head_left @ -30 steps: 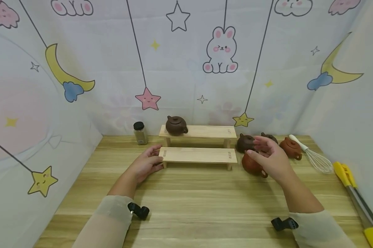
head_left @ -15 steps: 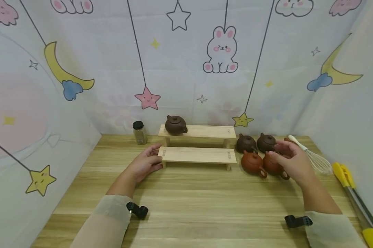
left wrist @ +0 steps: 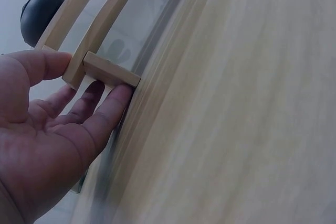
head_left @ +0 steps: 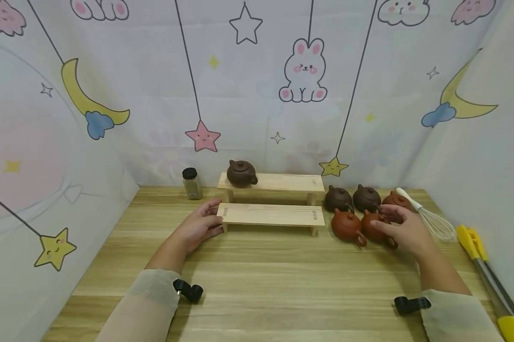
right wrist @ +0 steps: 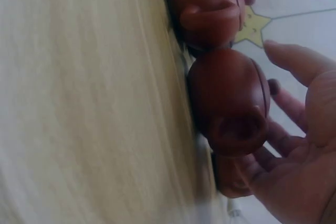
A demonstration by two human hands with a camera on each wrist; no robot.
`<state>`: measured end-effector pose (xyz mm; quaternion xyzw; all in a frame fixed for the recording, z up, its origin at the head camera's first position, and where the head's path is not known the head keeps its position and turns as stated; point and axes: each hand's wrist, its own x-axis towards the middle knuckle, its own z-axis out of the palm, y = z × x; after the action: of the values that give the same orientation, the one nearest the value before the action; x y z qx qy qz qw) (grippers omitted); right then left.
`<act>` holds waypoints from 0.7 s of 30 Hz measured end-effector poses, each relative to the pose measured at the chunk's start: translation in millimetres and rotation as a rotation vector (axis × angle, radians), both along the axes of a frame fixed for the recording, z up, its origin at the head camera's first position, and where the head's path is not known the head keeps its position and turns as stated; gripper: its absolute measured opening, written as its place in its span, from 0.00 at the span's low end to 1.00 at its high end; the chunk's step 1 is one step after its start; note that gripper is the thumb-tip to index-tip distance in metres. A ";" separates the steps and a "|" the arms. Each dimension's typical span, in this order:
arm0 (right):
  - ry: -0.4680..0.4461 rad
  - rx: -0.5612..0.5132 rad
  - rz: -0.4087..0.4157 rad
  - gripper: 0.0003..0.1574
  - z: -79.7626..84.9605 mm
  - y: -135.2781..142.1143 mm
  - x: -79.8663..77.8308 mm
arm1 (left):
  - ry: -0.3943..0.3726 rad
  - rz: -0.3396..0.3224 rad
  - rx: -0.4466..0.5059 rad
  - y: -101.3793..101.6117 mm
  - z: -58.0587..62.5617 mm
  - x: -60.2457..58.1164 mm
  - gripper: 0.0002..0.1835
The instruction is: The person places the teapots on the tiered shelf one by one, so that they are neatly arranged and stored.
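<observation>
My left hand (head_left: 199, 228) holds the left end of the front wooden shelf (head_left: 274, 213), thumb on the board's edge and fingertips by the leg (left wrist: 111, 72). On the higher rear shelf (head_left: 288, 182) stands a dark brown teapot (head_left: 241, 175), at its left end. My right hand (head_left: 405, 232) reaches around a reddish-brown teapot (head_left: 371, 228); in the right wrist view the thumb stands apart from it, and the fingers lie beside its far side. Another reddish teapot (head_left: 345, 226) sits to its left. Behind are two dark teapots (head_left: 338, 198) and a third reddish one (head_left: 395, 200), partly hidden.
A black-lidded jar (head_left: 191, 184) stands left of the shelves. A whisk (head_left: 432, 218) with a white handle lies behind the teapots at the right. Yellow-handled tongs (head_left: 485, 266) lie along the right edge. Printed cloth (head_left: 265, 109) hangs around the table (head_left: 274, 289).
My right hand has moved right, from the left reddish teapot to the one beside it, and come slightly lower around it. My left hand stays at the shelf end.
</observation>
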<state>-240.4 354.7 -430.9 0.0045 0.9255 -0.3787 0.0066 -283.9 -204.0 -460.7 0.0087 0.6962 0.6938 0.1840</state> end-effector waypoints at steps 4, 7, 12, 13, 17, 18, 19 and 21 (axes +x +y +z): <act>-0.047 0.035 0.002 0.57 -2.8 2.2 -0.8 | 0.001 0.001 -0.007 -0.8 -0.5 0.4 0.38; -0.072 0.051 0.011 0.57 -3.5 2.5 -0.6 | 0.007 -0.003 -0.015 -1.3 -0.8 0.6 0.39; -0.093 0.085 0.056 0.58 -7.8 5.6 -2.4 | 0.012 -0.009 -0.011 -1.8 -1.2 0.5 0.39; -0.096 0.087 0.062 0.58 -8.9 6.5 -2.8 | 0.011 -0.009 -0.009 -1.9 -1.3 0.7 0.39; -0.098 0.069 0.079 0.59 -11.7 7.9 -3.9 | 0.013 -0.010 -0.011 -1.8 -1.9 0.5 0.39; -0.094 0.068 0.079 0.59 -11.8 7.9 -3.7 | 0.013 -0.009 -0.010 -1.6 -2.1 0.3 0.39; -0.090 0.070 0.079 0.59 -11.9 7.8 -3.6 | 0.013 -0.007 -0.010 -1.5 -2.2 0.2 0.39; -0.081 0.079 0.076 0.59 -12.0 7.8 -3.4 | 0.013 -0.007 -0.006 -1.1 -2.4 0.0 0.39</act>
<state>-243.8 362.6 -442.9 -0.0150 0.9382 -0.3410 0.0580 -283.9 -205.1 -463.0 0.0149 0.6996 0.6908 0.1821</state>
